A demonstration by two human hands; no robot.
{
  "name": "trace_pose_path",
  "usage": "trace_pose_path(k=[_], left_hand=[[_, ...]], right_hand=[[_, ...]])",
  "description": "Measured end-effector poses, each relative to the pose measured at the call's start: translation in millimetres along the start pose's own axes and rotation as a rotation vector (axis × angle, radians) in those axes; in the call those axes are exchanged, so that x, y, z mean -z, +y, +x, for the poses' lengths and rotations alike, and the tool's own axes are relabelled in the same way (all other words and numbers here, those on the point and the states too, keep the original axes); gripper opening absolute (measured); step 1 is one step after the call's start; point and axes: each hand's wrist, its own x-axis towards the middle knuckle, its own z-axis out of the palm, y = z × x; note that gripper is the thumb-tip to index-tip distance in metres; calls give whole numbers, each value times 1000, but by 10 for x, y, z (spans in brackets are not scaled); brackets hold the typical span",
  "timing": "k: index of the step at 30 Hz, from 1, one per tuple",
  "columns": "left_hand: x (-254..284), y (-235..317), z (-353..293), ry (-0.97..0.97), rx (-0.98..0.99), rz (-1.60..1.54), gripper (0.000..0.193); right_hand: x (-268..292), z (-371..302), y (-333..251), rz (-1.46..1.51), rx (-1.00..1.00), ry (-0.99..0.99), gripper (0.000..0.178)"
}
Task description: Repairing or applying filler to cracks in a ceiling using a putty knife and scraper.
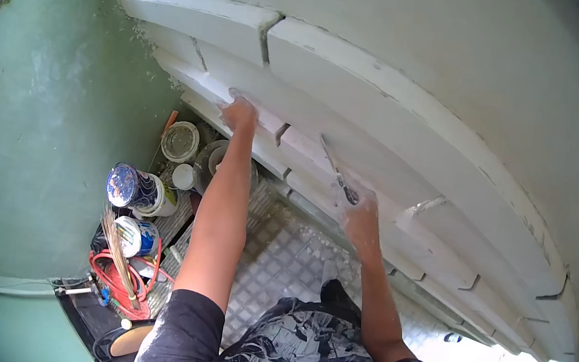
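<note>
My left hand (240,113) reaches up to a white, stepped wall panel (349,71) and rests against one of its ledges. Its whitened fingers appear laid on the surface, partly hidden by the back of the hand. Lower and to the right, my right hand (362,224) is closed round the dark handle of a thin-bladed hand tool (330,157). The blade points up and left, close to the panel's face; its exact kind is unclear. Dark grooves cut across the panel's bands near both hands.
Paint buckets (124,185) and tubs (180,142) stand at the left by a green wall (42,94). Nearby lie a stick broom (118,249) and a coiled red hose (116,279). White crumbs litter the tiled floor (272,253) under the panel.
</note>
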Motion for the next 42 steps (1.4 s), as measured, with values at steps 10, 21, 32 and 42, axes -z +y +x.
trace_pose_path(k=[10,21,32,42], left_hand=[[-22,-2,-147,103,-51,62,74],[14,75,-140,127,-49,98,73],[41,52,-100,112,-28,124,73],[2,24,-27,99,-44,49,74]], right_hand=[[-290,286,99,160,-9,-55,40],[-157,80,79,195,-86,3,39],[28,2,-20,188,-169,-1,38],[75,-116,-74,231,-253,16,37]])
